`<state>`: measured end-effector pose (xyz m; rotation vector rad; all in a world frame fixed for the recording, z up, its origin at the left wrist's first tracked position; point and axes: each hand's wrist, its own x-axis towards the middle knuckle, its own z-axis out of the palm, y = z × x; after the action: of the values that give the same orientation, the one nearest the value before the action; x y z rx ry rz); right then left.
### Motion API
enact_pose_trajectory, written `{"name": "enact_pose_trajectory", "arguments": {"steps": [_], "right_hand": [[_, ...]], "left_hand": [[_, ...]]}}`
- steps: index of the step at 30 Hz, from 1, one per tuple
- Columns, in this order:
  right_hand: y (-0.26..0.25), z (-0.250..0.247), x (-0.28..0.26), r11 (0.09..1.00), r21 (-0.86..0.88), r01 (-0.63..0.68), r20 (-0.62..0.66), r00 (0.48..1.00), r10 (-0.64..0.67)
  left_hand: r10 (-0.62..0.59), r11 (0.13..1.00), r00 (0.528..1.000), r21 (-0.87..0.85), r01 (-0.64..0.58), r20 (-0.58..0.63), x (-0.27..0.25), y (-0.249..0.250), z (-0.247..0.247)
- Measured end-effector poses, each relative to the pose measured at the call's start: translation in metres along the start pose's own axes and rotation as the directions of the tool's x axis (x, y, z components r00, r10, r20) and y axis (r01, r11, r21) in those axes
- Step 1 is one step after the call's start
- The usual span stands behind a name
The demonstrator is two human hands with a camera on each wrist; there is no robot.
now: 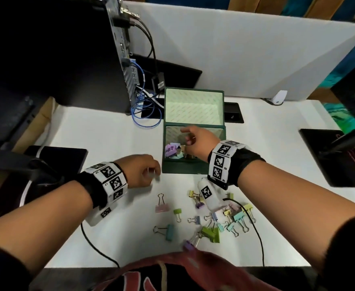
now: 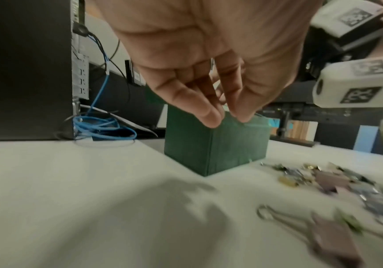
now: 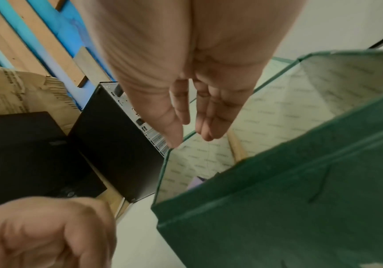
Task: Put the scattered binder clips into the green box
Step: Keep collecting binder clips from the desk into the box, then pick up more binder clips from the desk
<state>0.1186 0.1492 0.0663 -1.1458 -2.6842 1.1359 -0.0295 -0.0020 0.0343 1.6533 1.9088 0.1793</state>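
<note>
The green box (image 1: 193,168) stands open mid-table, its lid (image 1: 193,106) upright behind it. Several pastel binder clips (image 1: 172,152) lie inside. My right hand (image 1: 188,136) hangs over the box with relaxed, nearly straight fingers (image 3: 208,127) and holds nothing. My left hand (image 1: 152,174) hovers just left of the box's front corner (image 2: 208,145), thumb and fingertips (image 2: 208,117) pinched together; a thin wire loop like a clip handle shows there in the head view. Several scattered clips (image 1: 214,219) lie on the white table in front of the box, a pink one (image 1: 161,207) nearest my left hand.
A black computer tower (image 1: 67,49) with blue cables (image 1: 147,116) stands at the back left. A black pad (image 1: 54,158) lies to the left, another dark pad (image 1: 330,156) to the right. A white partition (image 1: 235,49) closes the back. Thin black wrist cables (image 1: 256,232) cross the table.
</note>
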Motion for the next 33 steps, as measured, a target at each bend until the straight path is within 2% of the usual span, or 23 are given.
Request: {"name": "enact_pose_trajectory", "arguments": {"steps": [3, 7, 9, 11, 13, 15, 17, 19, 22, 28, 33], "right_hand": [[0.011, 0.0, -0.014, 0.997, 0.023, 0.075, -0.022, 0.997, -0.075], [0.033, -0.002, -0.045, 0.988, 0.083, 0.132, -0.017, 0.991, -0.131], [0.044, -0.003, -0.061, 0.987, 0.035, 0.159, 0.05, 0.986, -0.16], [0.054, -0.001, -0.075, 0.974, -0.101, 0.204, 0.19, 0.965, -0.182], [0.061, 0.005, -0.087, 0.936, -0.243, 0.256, 0.383, 0.912, -0.15], [0.067, 0.016, -0.096, 0.89, -0.324, 0.321, 0.55, 0.829, -0.098], [0.072, 0.028, -0.104, 0.832, -0.389, 0.397, 0.655, 0.754, -0.054], [0.078, 0.038, -0.11, 0.758, -0.45, 0.473, 0.693, 0.72, -0.038], [0.083, 0.044, -0.114, 0.695, -0.491, 0.526, 0.7, 0.713, -0.044], [0.088, 0.047, -0.121, 0.685, -0.499, 0.531, 0.707, 0.707, -0.033], [0.091, 0.054, -0.124, 0.729, -0.486, 0.481, 0.654, 0.754, -0.062]], "left_hand": [[-0.015, 0.999, 0.987, 0.041, 0.009, 0.16, -0.007, -0.001, 0.011], [0.017, 0.995, 0.966, 0.092, -0.042, 0.258, -0.008, -0.001, 0.026], [0.034, 0.989, 0.96, 0.13, -0.073, 0.279, -0.006, 0.0, 0.031], [0.046, 0.977, 0.951, 0.184, -0.106, 0.307, -0.004, 0.003, 0.036], [0.051, 0.963, 0.939, 0.234, -0.136, 0.34, -0.003, 0.006, 0.043], [0.056, 0.951, 0.929, 0.265, -0.162, 0.365, -0.002, 0.009, 0.048], [0.064, 0.945, 0.929, 0.277, -0.174, 0.366, 0.0, 0.01, 0.052], [0.068, 0.939, 0.933, 0.292, -0.179, 0.353, 0.001, 0.01, 0.054], [0.068, 0.929, 0.937, 0.321, -0.185, 0.342, 0.003, 0.012, 0.057], [0.08, 0.927, 0.955, 0.33, -0.177, 0.287, 0.002, 0.01, 0.058], [0.057, 0.992, 0.992, 0.105, -0.069, 0.113, -0.001, 0.007, 0.056]]}}
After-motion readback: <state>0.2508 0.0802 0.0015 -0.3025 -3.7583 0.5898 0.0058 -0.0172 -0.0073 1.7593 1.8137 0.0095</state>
